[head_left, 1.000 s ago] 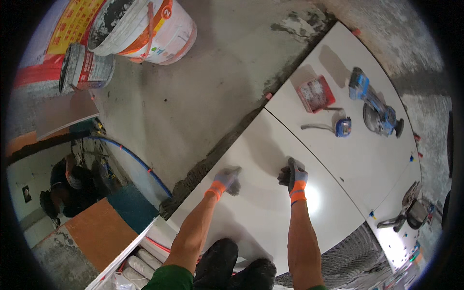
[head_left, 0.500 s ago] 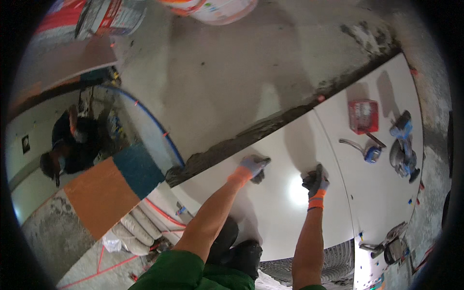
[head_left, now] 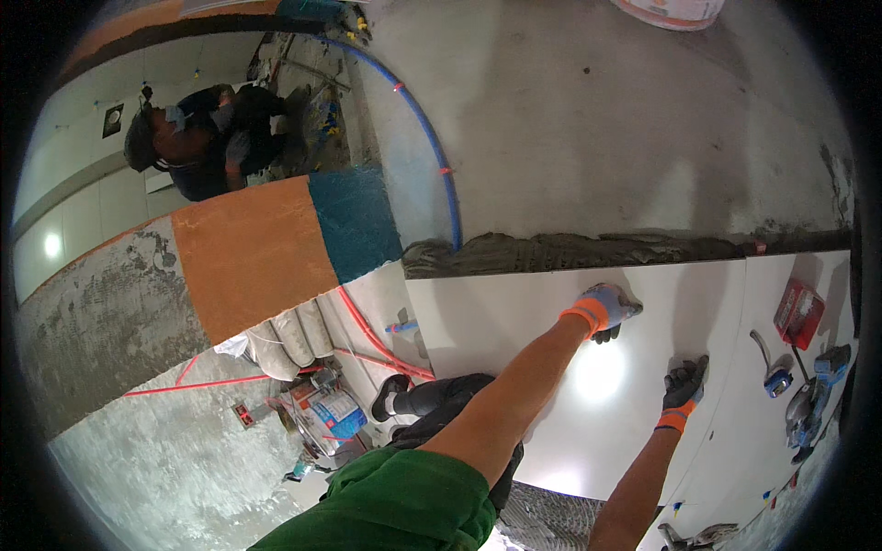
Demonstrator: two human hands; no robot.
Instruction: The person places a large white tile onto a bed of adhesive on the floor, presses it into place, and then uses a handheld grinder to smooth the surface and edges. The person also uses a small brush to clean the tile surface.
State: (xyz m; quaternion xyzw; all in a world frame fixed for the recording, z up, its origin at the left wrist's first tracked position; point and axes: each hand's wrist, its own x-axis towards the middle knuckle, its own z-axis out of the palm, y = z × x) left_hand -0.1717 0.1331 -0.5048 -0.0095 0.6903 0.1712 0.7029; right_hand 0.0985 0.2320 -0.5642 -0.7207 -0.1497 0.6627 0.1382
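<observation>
A large pale tile (head_left: 487, 349) lies before me, its far edge along a strip of dark grey mortar (head_left: 588, 253). My left hand (head_left: 608, 310), in a grey glove with an orange cuff, rests on the tile near that edge. Its fingers are curled under and nothing shows in them. Nearer and to the right, my right hand (head_left: 684, 384) wears a matching glove with a dark palm side. Its fingers are also bent in, against the tile by the joint with the neighbouring tile (head_left: 735, 404). Ridged mortar (head_left: 556, 516) shows below the tile's near edge.
A red box (head_left: 798, 314), a tape measure (head_left: 777, 381) and a blue-grey tool (head_left: 808, 409) lie at the right. A blue pipe (head_left: 432, 138) curves beyond the orange and teal wall top (head_left: 253, 248). Another person (head_left: 202, 147) crouches behind that wall. A bucket (head_left: 675, 11) stands far off.
My view has swung left, so the tile and tools sit further right and the other person shows more fully. Both hands stay on the tile, in much the same bent-finger pose.
</observation>
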